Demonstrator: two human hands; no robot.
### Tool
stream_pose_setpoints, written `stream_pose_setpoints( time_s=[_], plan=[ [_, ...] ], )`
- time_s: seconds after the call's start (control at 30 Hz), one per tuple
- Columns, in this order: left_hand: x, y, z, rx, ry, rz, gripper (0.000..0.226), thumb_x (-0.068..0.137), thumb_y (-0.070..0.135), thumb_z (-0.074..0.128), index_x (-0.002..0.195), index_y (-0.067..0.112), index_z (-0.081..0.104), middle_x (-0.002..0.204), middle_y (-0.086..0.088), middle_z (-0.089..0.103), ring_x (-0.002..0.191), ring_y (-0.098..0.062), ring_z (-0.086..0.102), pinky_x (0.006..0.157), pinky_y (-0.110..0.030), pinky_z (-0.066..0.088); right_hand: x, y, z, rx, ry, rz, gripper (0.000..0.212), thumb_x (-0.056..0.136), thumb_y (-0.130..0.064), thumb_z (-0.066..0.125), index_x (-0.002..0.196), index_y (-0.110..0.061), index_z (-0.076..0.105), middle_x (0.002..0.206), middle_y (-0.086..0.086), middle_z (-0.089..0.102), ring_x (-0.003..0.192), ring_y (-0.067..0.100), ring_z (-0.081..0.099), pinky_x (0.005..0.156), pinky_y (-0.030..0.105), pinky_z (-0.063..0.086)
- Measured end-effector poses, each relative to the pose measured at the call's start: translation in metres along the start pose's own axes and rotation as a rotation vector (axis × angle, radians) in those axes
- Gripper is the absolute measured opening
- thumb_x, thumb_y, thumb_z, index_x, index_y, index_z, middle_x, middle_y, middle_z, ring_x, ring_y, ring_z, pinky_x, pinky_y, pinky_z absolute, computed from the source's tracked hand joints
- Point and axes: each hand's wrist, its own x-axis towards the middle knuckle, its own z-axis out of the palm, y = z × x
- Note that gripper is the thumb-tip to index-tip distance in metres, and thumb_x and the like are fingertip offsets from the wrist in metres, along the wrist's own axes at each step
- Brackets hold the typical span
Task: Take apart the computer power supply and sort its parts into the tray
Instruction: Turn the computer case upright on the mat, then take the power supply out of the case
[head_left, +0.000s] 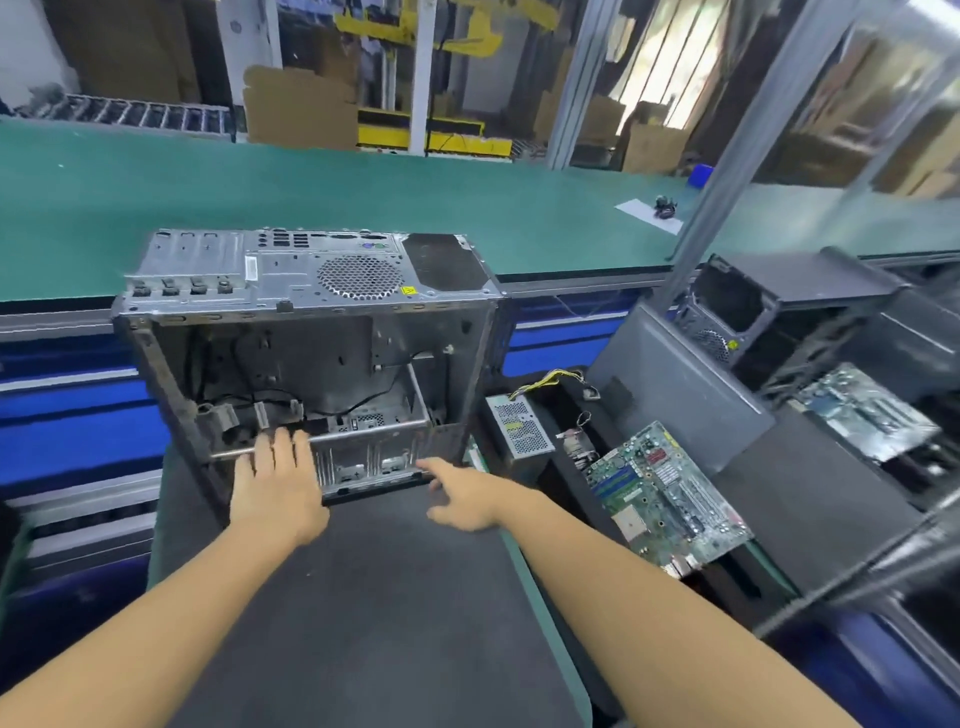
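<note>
On the mat (363, 597), one open case (311, 280): left hand (275, 488) flat on its crossbar, right hand (462, 493) spread beside. Rightward, one power supply (519, 426) beside one motherboard (665, 493)

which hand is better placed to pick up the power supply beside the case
Right: the right hand is open and nearest the power supply; the left hand rests across on the case.

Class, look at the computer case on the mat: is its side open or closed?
Open. The computer case has no side panel; its interior and drive cage show.
</note>
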Motion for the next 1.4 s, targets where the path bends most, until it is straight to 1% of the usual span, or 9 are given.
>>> stream_pose_setpoints(
  time_s=[0.13, 0.27, 0.43, 0.57, 0.8, 0.93, 1.17, 1.3, 1.4],
  plan=[
    [-0.01, 0.034, -0.008, -0.161, 0.263, 0.239, 0.047, 0.084, 0.028, 0.065, 0.129, 0.018, 0.058, 0.161, -0.009, 0.025, 0.148, -0.031, 0.023, 0.108, -0.045, 0.033, -0.001, 0.028, -0.003, 0.066, -0.016, 0.008, 0.074, 0.096, -0.032, 0.055, 0.156, -0.033, 0.011, 0.134, 0.004, 0.057, 0.097, 0.025, 0.066, 0.094, 0.04, 0.05],
    [-0.017, 0.082, 0.0, -0.528, -0.224, 0.343, 0.02, 0.09, 0.026, 0.051, 0.086, 0.041, 0.063, 0.1, 0.016, 0.065, 0.093, -0.008, 0.063, 0.076, -0.026, 0.049, 0.005, 0.053, -0.015, 0.112, -0.028, -0.013, 0.044, 0.098, -0.023, 0.052, 0.141, -0.016, 0.046, 0.108, 0.004, 0.065, 0.091, 0.026, 0.07, 0.078, 0.03, 0.051],
    [0.006, 0.14, 0.012, -0.764, -0.364, 0.219, 0.024, 0.095, 0.014, 0.052, 0.11, 0.027, 0.066, 0.118, 0.008, 0.058, 0.094, -0.003, 0.059, 0.076, -0.01, 0.041, 0.008, 0.106, -0.026, 0.209, 0.035, -0.004, 0.026, 0.095, -0.014, 0.046, 0.113, -0.017, 0.064, 0.109, 0.008, 0.07, 0.086, 0.023, 0.065, 0.082, 0.033, 0.054],
    [0.036, 0.205, -0.003, -0.905, -0.479, 0.137, 0.027, 0.095, 0.022, 0.052, 0.12, 0.031, 0.059, 0.111, -0.002, 0.07, 0.051, -0.003, 0.048, 0.051, -0.018, 0.039, 0.013, 0.169, -0.041, 0.109, -0.031, 0.04, 0.024, 0.096, -0.019, 0.049, 0.114, -0.017, 0.065, 0.106, 0.005, 0.07, 0.093, 0.026, 0.066, 0.087, 0.038, 0.055],
    [0.083, 0.28, -0.005, -1.201, -0.604, -0.093, 0.069, 0.095, 0.023, 0.05, 0.157, 0.017, 0.019, 0.141, -0.013, 0.051, 0.103, -0.024, 0.059, 0.072, -0.026, 0.044, 0.04, 0.235, -0.06, 0.193, 0.097, 0.093, 0.022, 0.094, -0.019, 0.05, 0.111, -0.023, 0.063, 0.098, -0.001, 0.06, 0.089, 0.019, 0.056, 0.084, 0.03, 0.049],
    [0.107, 0.291, 0.003, -1.404, -0.642, -0.249, 0.076, 0.092, 0.017, 0.049, 0.159, 0.019, 0.013, 0.165, -0.006, 0.018, 0.146, -0.029, 0.028, 0.118, -0.044, 0.03, 0.064, 0.256, -0.068, 0.324, 0.183, 0.157, 0.046, 0.095, -0.027, 0.054, 0.139, -0.017, 0.044, 0.129, 0.005, 0.056, 0.117, 0.024, 0.054, 0.099, 0.036, 0.044],
    [0.117, 0.31, -0.004, -1.736, -0.703, -0.346, 0.05, 0.105, 0.052, 0.027, 0.145, 0.026, 0.043, 0.16, 0.002, 0.034, 0.148, -0.019, 0.028, 0.121, -0.043, 0.016, 0.11, 0.246, -0.063, 0.606, 0.368, 0.294, 0.081, 0.091, -0.035, 0.061, 0.154, -0.012, 0.015, 0.153, 0.014, 0.034, 0.132, 0.033, 0.043, 0.099, 0.038, 0.039],
    [0.129, 0.31, -0.005, -1.832, -0.676, -0.464, 0.072, 0.104, 0.06, 0.022, 0.158, 0.014, 0.017, 0.164, -0.003, 0.023, 0.152, -0.019, 0.02, 0.124, -0.041, 0.013, 0.125, 0.243, -0.054, 0.757, 0.356, 0.362, 0.08, 0.093, -0.033, 0.057, 0.155, -0.012, 0.01, 0.153, 0.014, 0.036, 0.132, 0.033, 0.043, 0.102, 0.039, 0.038],
    [0.132, 0.318, -0.003, -1.852, -0.687, -0.402, 0.057, 0.105, 0.058, 0.02, 0.139, 0.024, 0.05, 0.154, -0.002, 0.045, 0.138, -0.016, 0.042, 0.119, -0.039, 0.024, 0.13, 0.247, -0.055, 0.808, 0.287, 0.369, 0.087, 0.092, -0.036, 0.058, 0.157, -0.011, 0.006, 0.157, 0.012, 0.033, 0.138, 0.031, 0.038, 0.109, 0.04, 0.034]
  ],
)
